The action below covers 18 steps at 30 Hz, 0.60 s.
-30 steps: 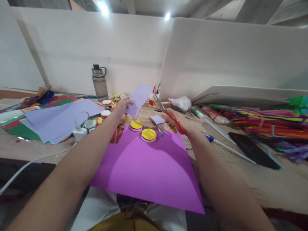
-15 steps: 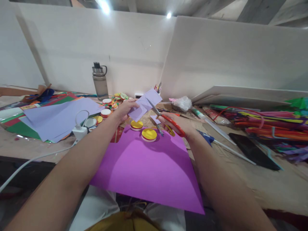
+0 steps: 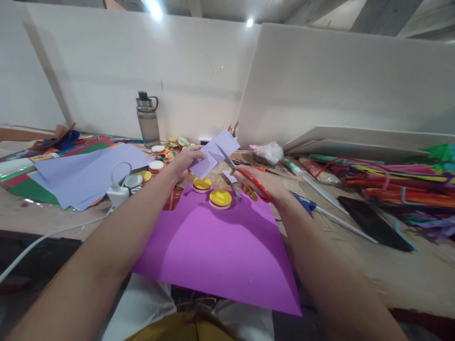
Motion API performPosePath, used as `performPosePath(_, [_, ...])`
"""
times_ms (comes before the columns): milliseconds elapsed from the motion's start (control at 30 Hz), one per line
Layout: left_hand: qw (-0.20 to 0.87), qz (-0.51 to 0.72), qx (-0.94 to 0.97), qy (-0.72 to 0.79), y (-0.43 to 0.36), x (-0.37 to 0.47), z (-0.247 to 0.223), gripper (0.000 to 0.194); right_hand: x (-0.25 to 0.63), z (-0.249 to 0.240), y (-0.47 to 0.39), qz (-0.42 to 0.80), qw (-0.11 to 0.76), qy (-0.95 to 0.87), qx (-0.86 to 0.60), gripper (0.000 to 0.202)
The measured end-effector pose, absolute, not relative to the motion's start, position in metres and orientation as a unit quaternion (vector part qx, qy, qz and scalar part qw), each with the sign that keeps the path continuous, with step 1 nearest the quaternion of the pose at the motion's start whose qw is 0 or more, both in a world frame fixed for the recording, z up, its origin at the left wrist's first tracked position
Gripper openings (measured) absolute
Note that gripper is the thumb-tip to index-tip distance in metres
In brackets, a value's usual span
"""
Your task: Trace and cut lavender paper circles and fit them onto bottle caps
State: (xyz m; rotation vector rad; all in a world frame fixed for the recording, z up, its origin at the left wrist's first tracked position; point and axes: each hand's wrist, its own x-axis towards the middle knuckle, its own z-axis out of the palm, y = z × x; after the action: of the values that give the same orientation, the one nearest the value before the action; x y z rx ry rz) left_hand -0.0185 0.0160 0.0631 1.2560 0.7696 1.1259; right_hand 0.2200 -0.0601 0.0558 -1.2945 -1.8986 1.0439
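Pinched in my left hand (image 3: 187, 162) is a piece of lilac paper (image 3: 206, 163) with faint drawn curves, raised above the table. My right hand (image 3: 247, 179) grips scissors (image 3: 261, 184) with red and yellow handles. Their blades reach up and left to the paper, near its middle. Below the paper, two round yellow-topped discs with red and white edges, one nearer (image 3: 220, 198) and one farther (image 3: 202, 183), rest on a big purple sheet (image 3: 216, 251). A small lilac scrap (image 3: 229, 176) and a pen (image 3: 236, 190) lie under the scissors.
A water bottle (image 3: 147, 121) stands at the back left, near more discs (image 3: 156, 166). Lilac sheets (image 3: 88, 173) and a white charger (image 3: 118, 193) with its cable lie left. To the right are a blue glue gun (image 3: 304, 202), a black phone-like slab (image 3: 373, 222) and colourful pipe cleaners (image 3: 398, 182).
Almost nothing differs. The red scissor handle has shifted very slightly left, toward the paper; the left hand and the paper hold their place.
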Motion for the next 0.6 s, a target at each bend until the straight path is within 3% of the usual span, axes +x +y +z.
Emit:
performPosePath(200, [0.602, 0.488, 0.536, 0.335, 0.0146, -0.0177, 0.0639, 0.035, 0.2154, 0.0647, -0.0675, 0.351, 0.309, -0.752, -0.464, 0.045])
performPosePath(600, [0.594, 0.482, 0.549, 0.336, 0.0162, -0.0172, 0.0622, 0.034, 0.216, 0.0576, -0.0638, 0.408, 0.313, -0.712, -0.479, 0.045])
